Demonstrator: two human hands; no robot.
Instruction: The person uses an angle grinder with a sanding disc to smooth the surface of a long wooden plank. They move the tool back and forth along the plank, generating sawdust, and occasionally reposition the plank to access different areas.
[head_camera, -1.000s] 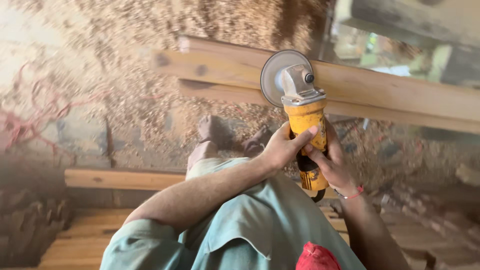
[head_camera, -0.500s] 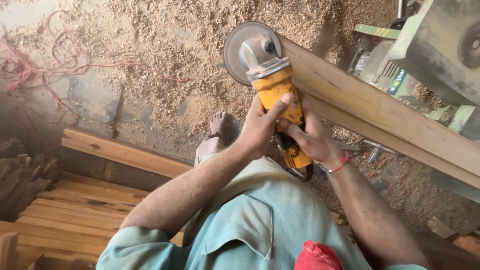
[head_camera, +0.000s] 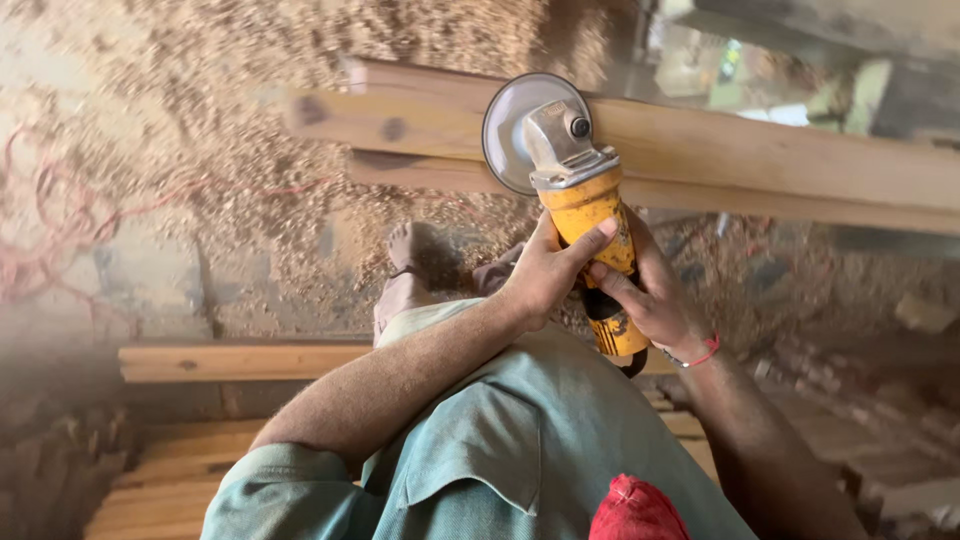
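Observation:
I hold a yellow angle grinder (head_camera: 590, 225) with both hands. My left hand (head_camera: 545, 275) wraps the front of its yellow body from the left. My right hand (head_camera: 650, 300), with a red band at the wrist, grips the rear of the handle. The grinder's grey metal head and round disc (head_camera: 510, 125) rest against the face of a long pale wooden plank (head_camera: 780, 155) that runs across the upper part of the view. A second plank (head_camera: 430, 170) lies just under it.
Sawdust (head_camera: 230, 150) covers the floor, with a red cord (head_camera: 60, 230) at the left. My bare foot (head_camera: 405, 265) stands below the planks. A wooden beam (head_camera: 240, 360) and stacked boards (head_camera: 160, 480) lie at the lower left. A blurred green machine (head_camera: 860, 90) is at the upper right.
The view has swung, so the plank now lies nearly level instead of slanting down to the right. The disc stays on the plank, and both hands keep their grip.

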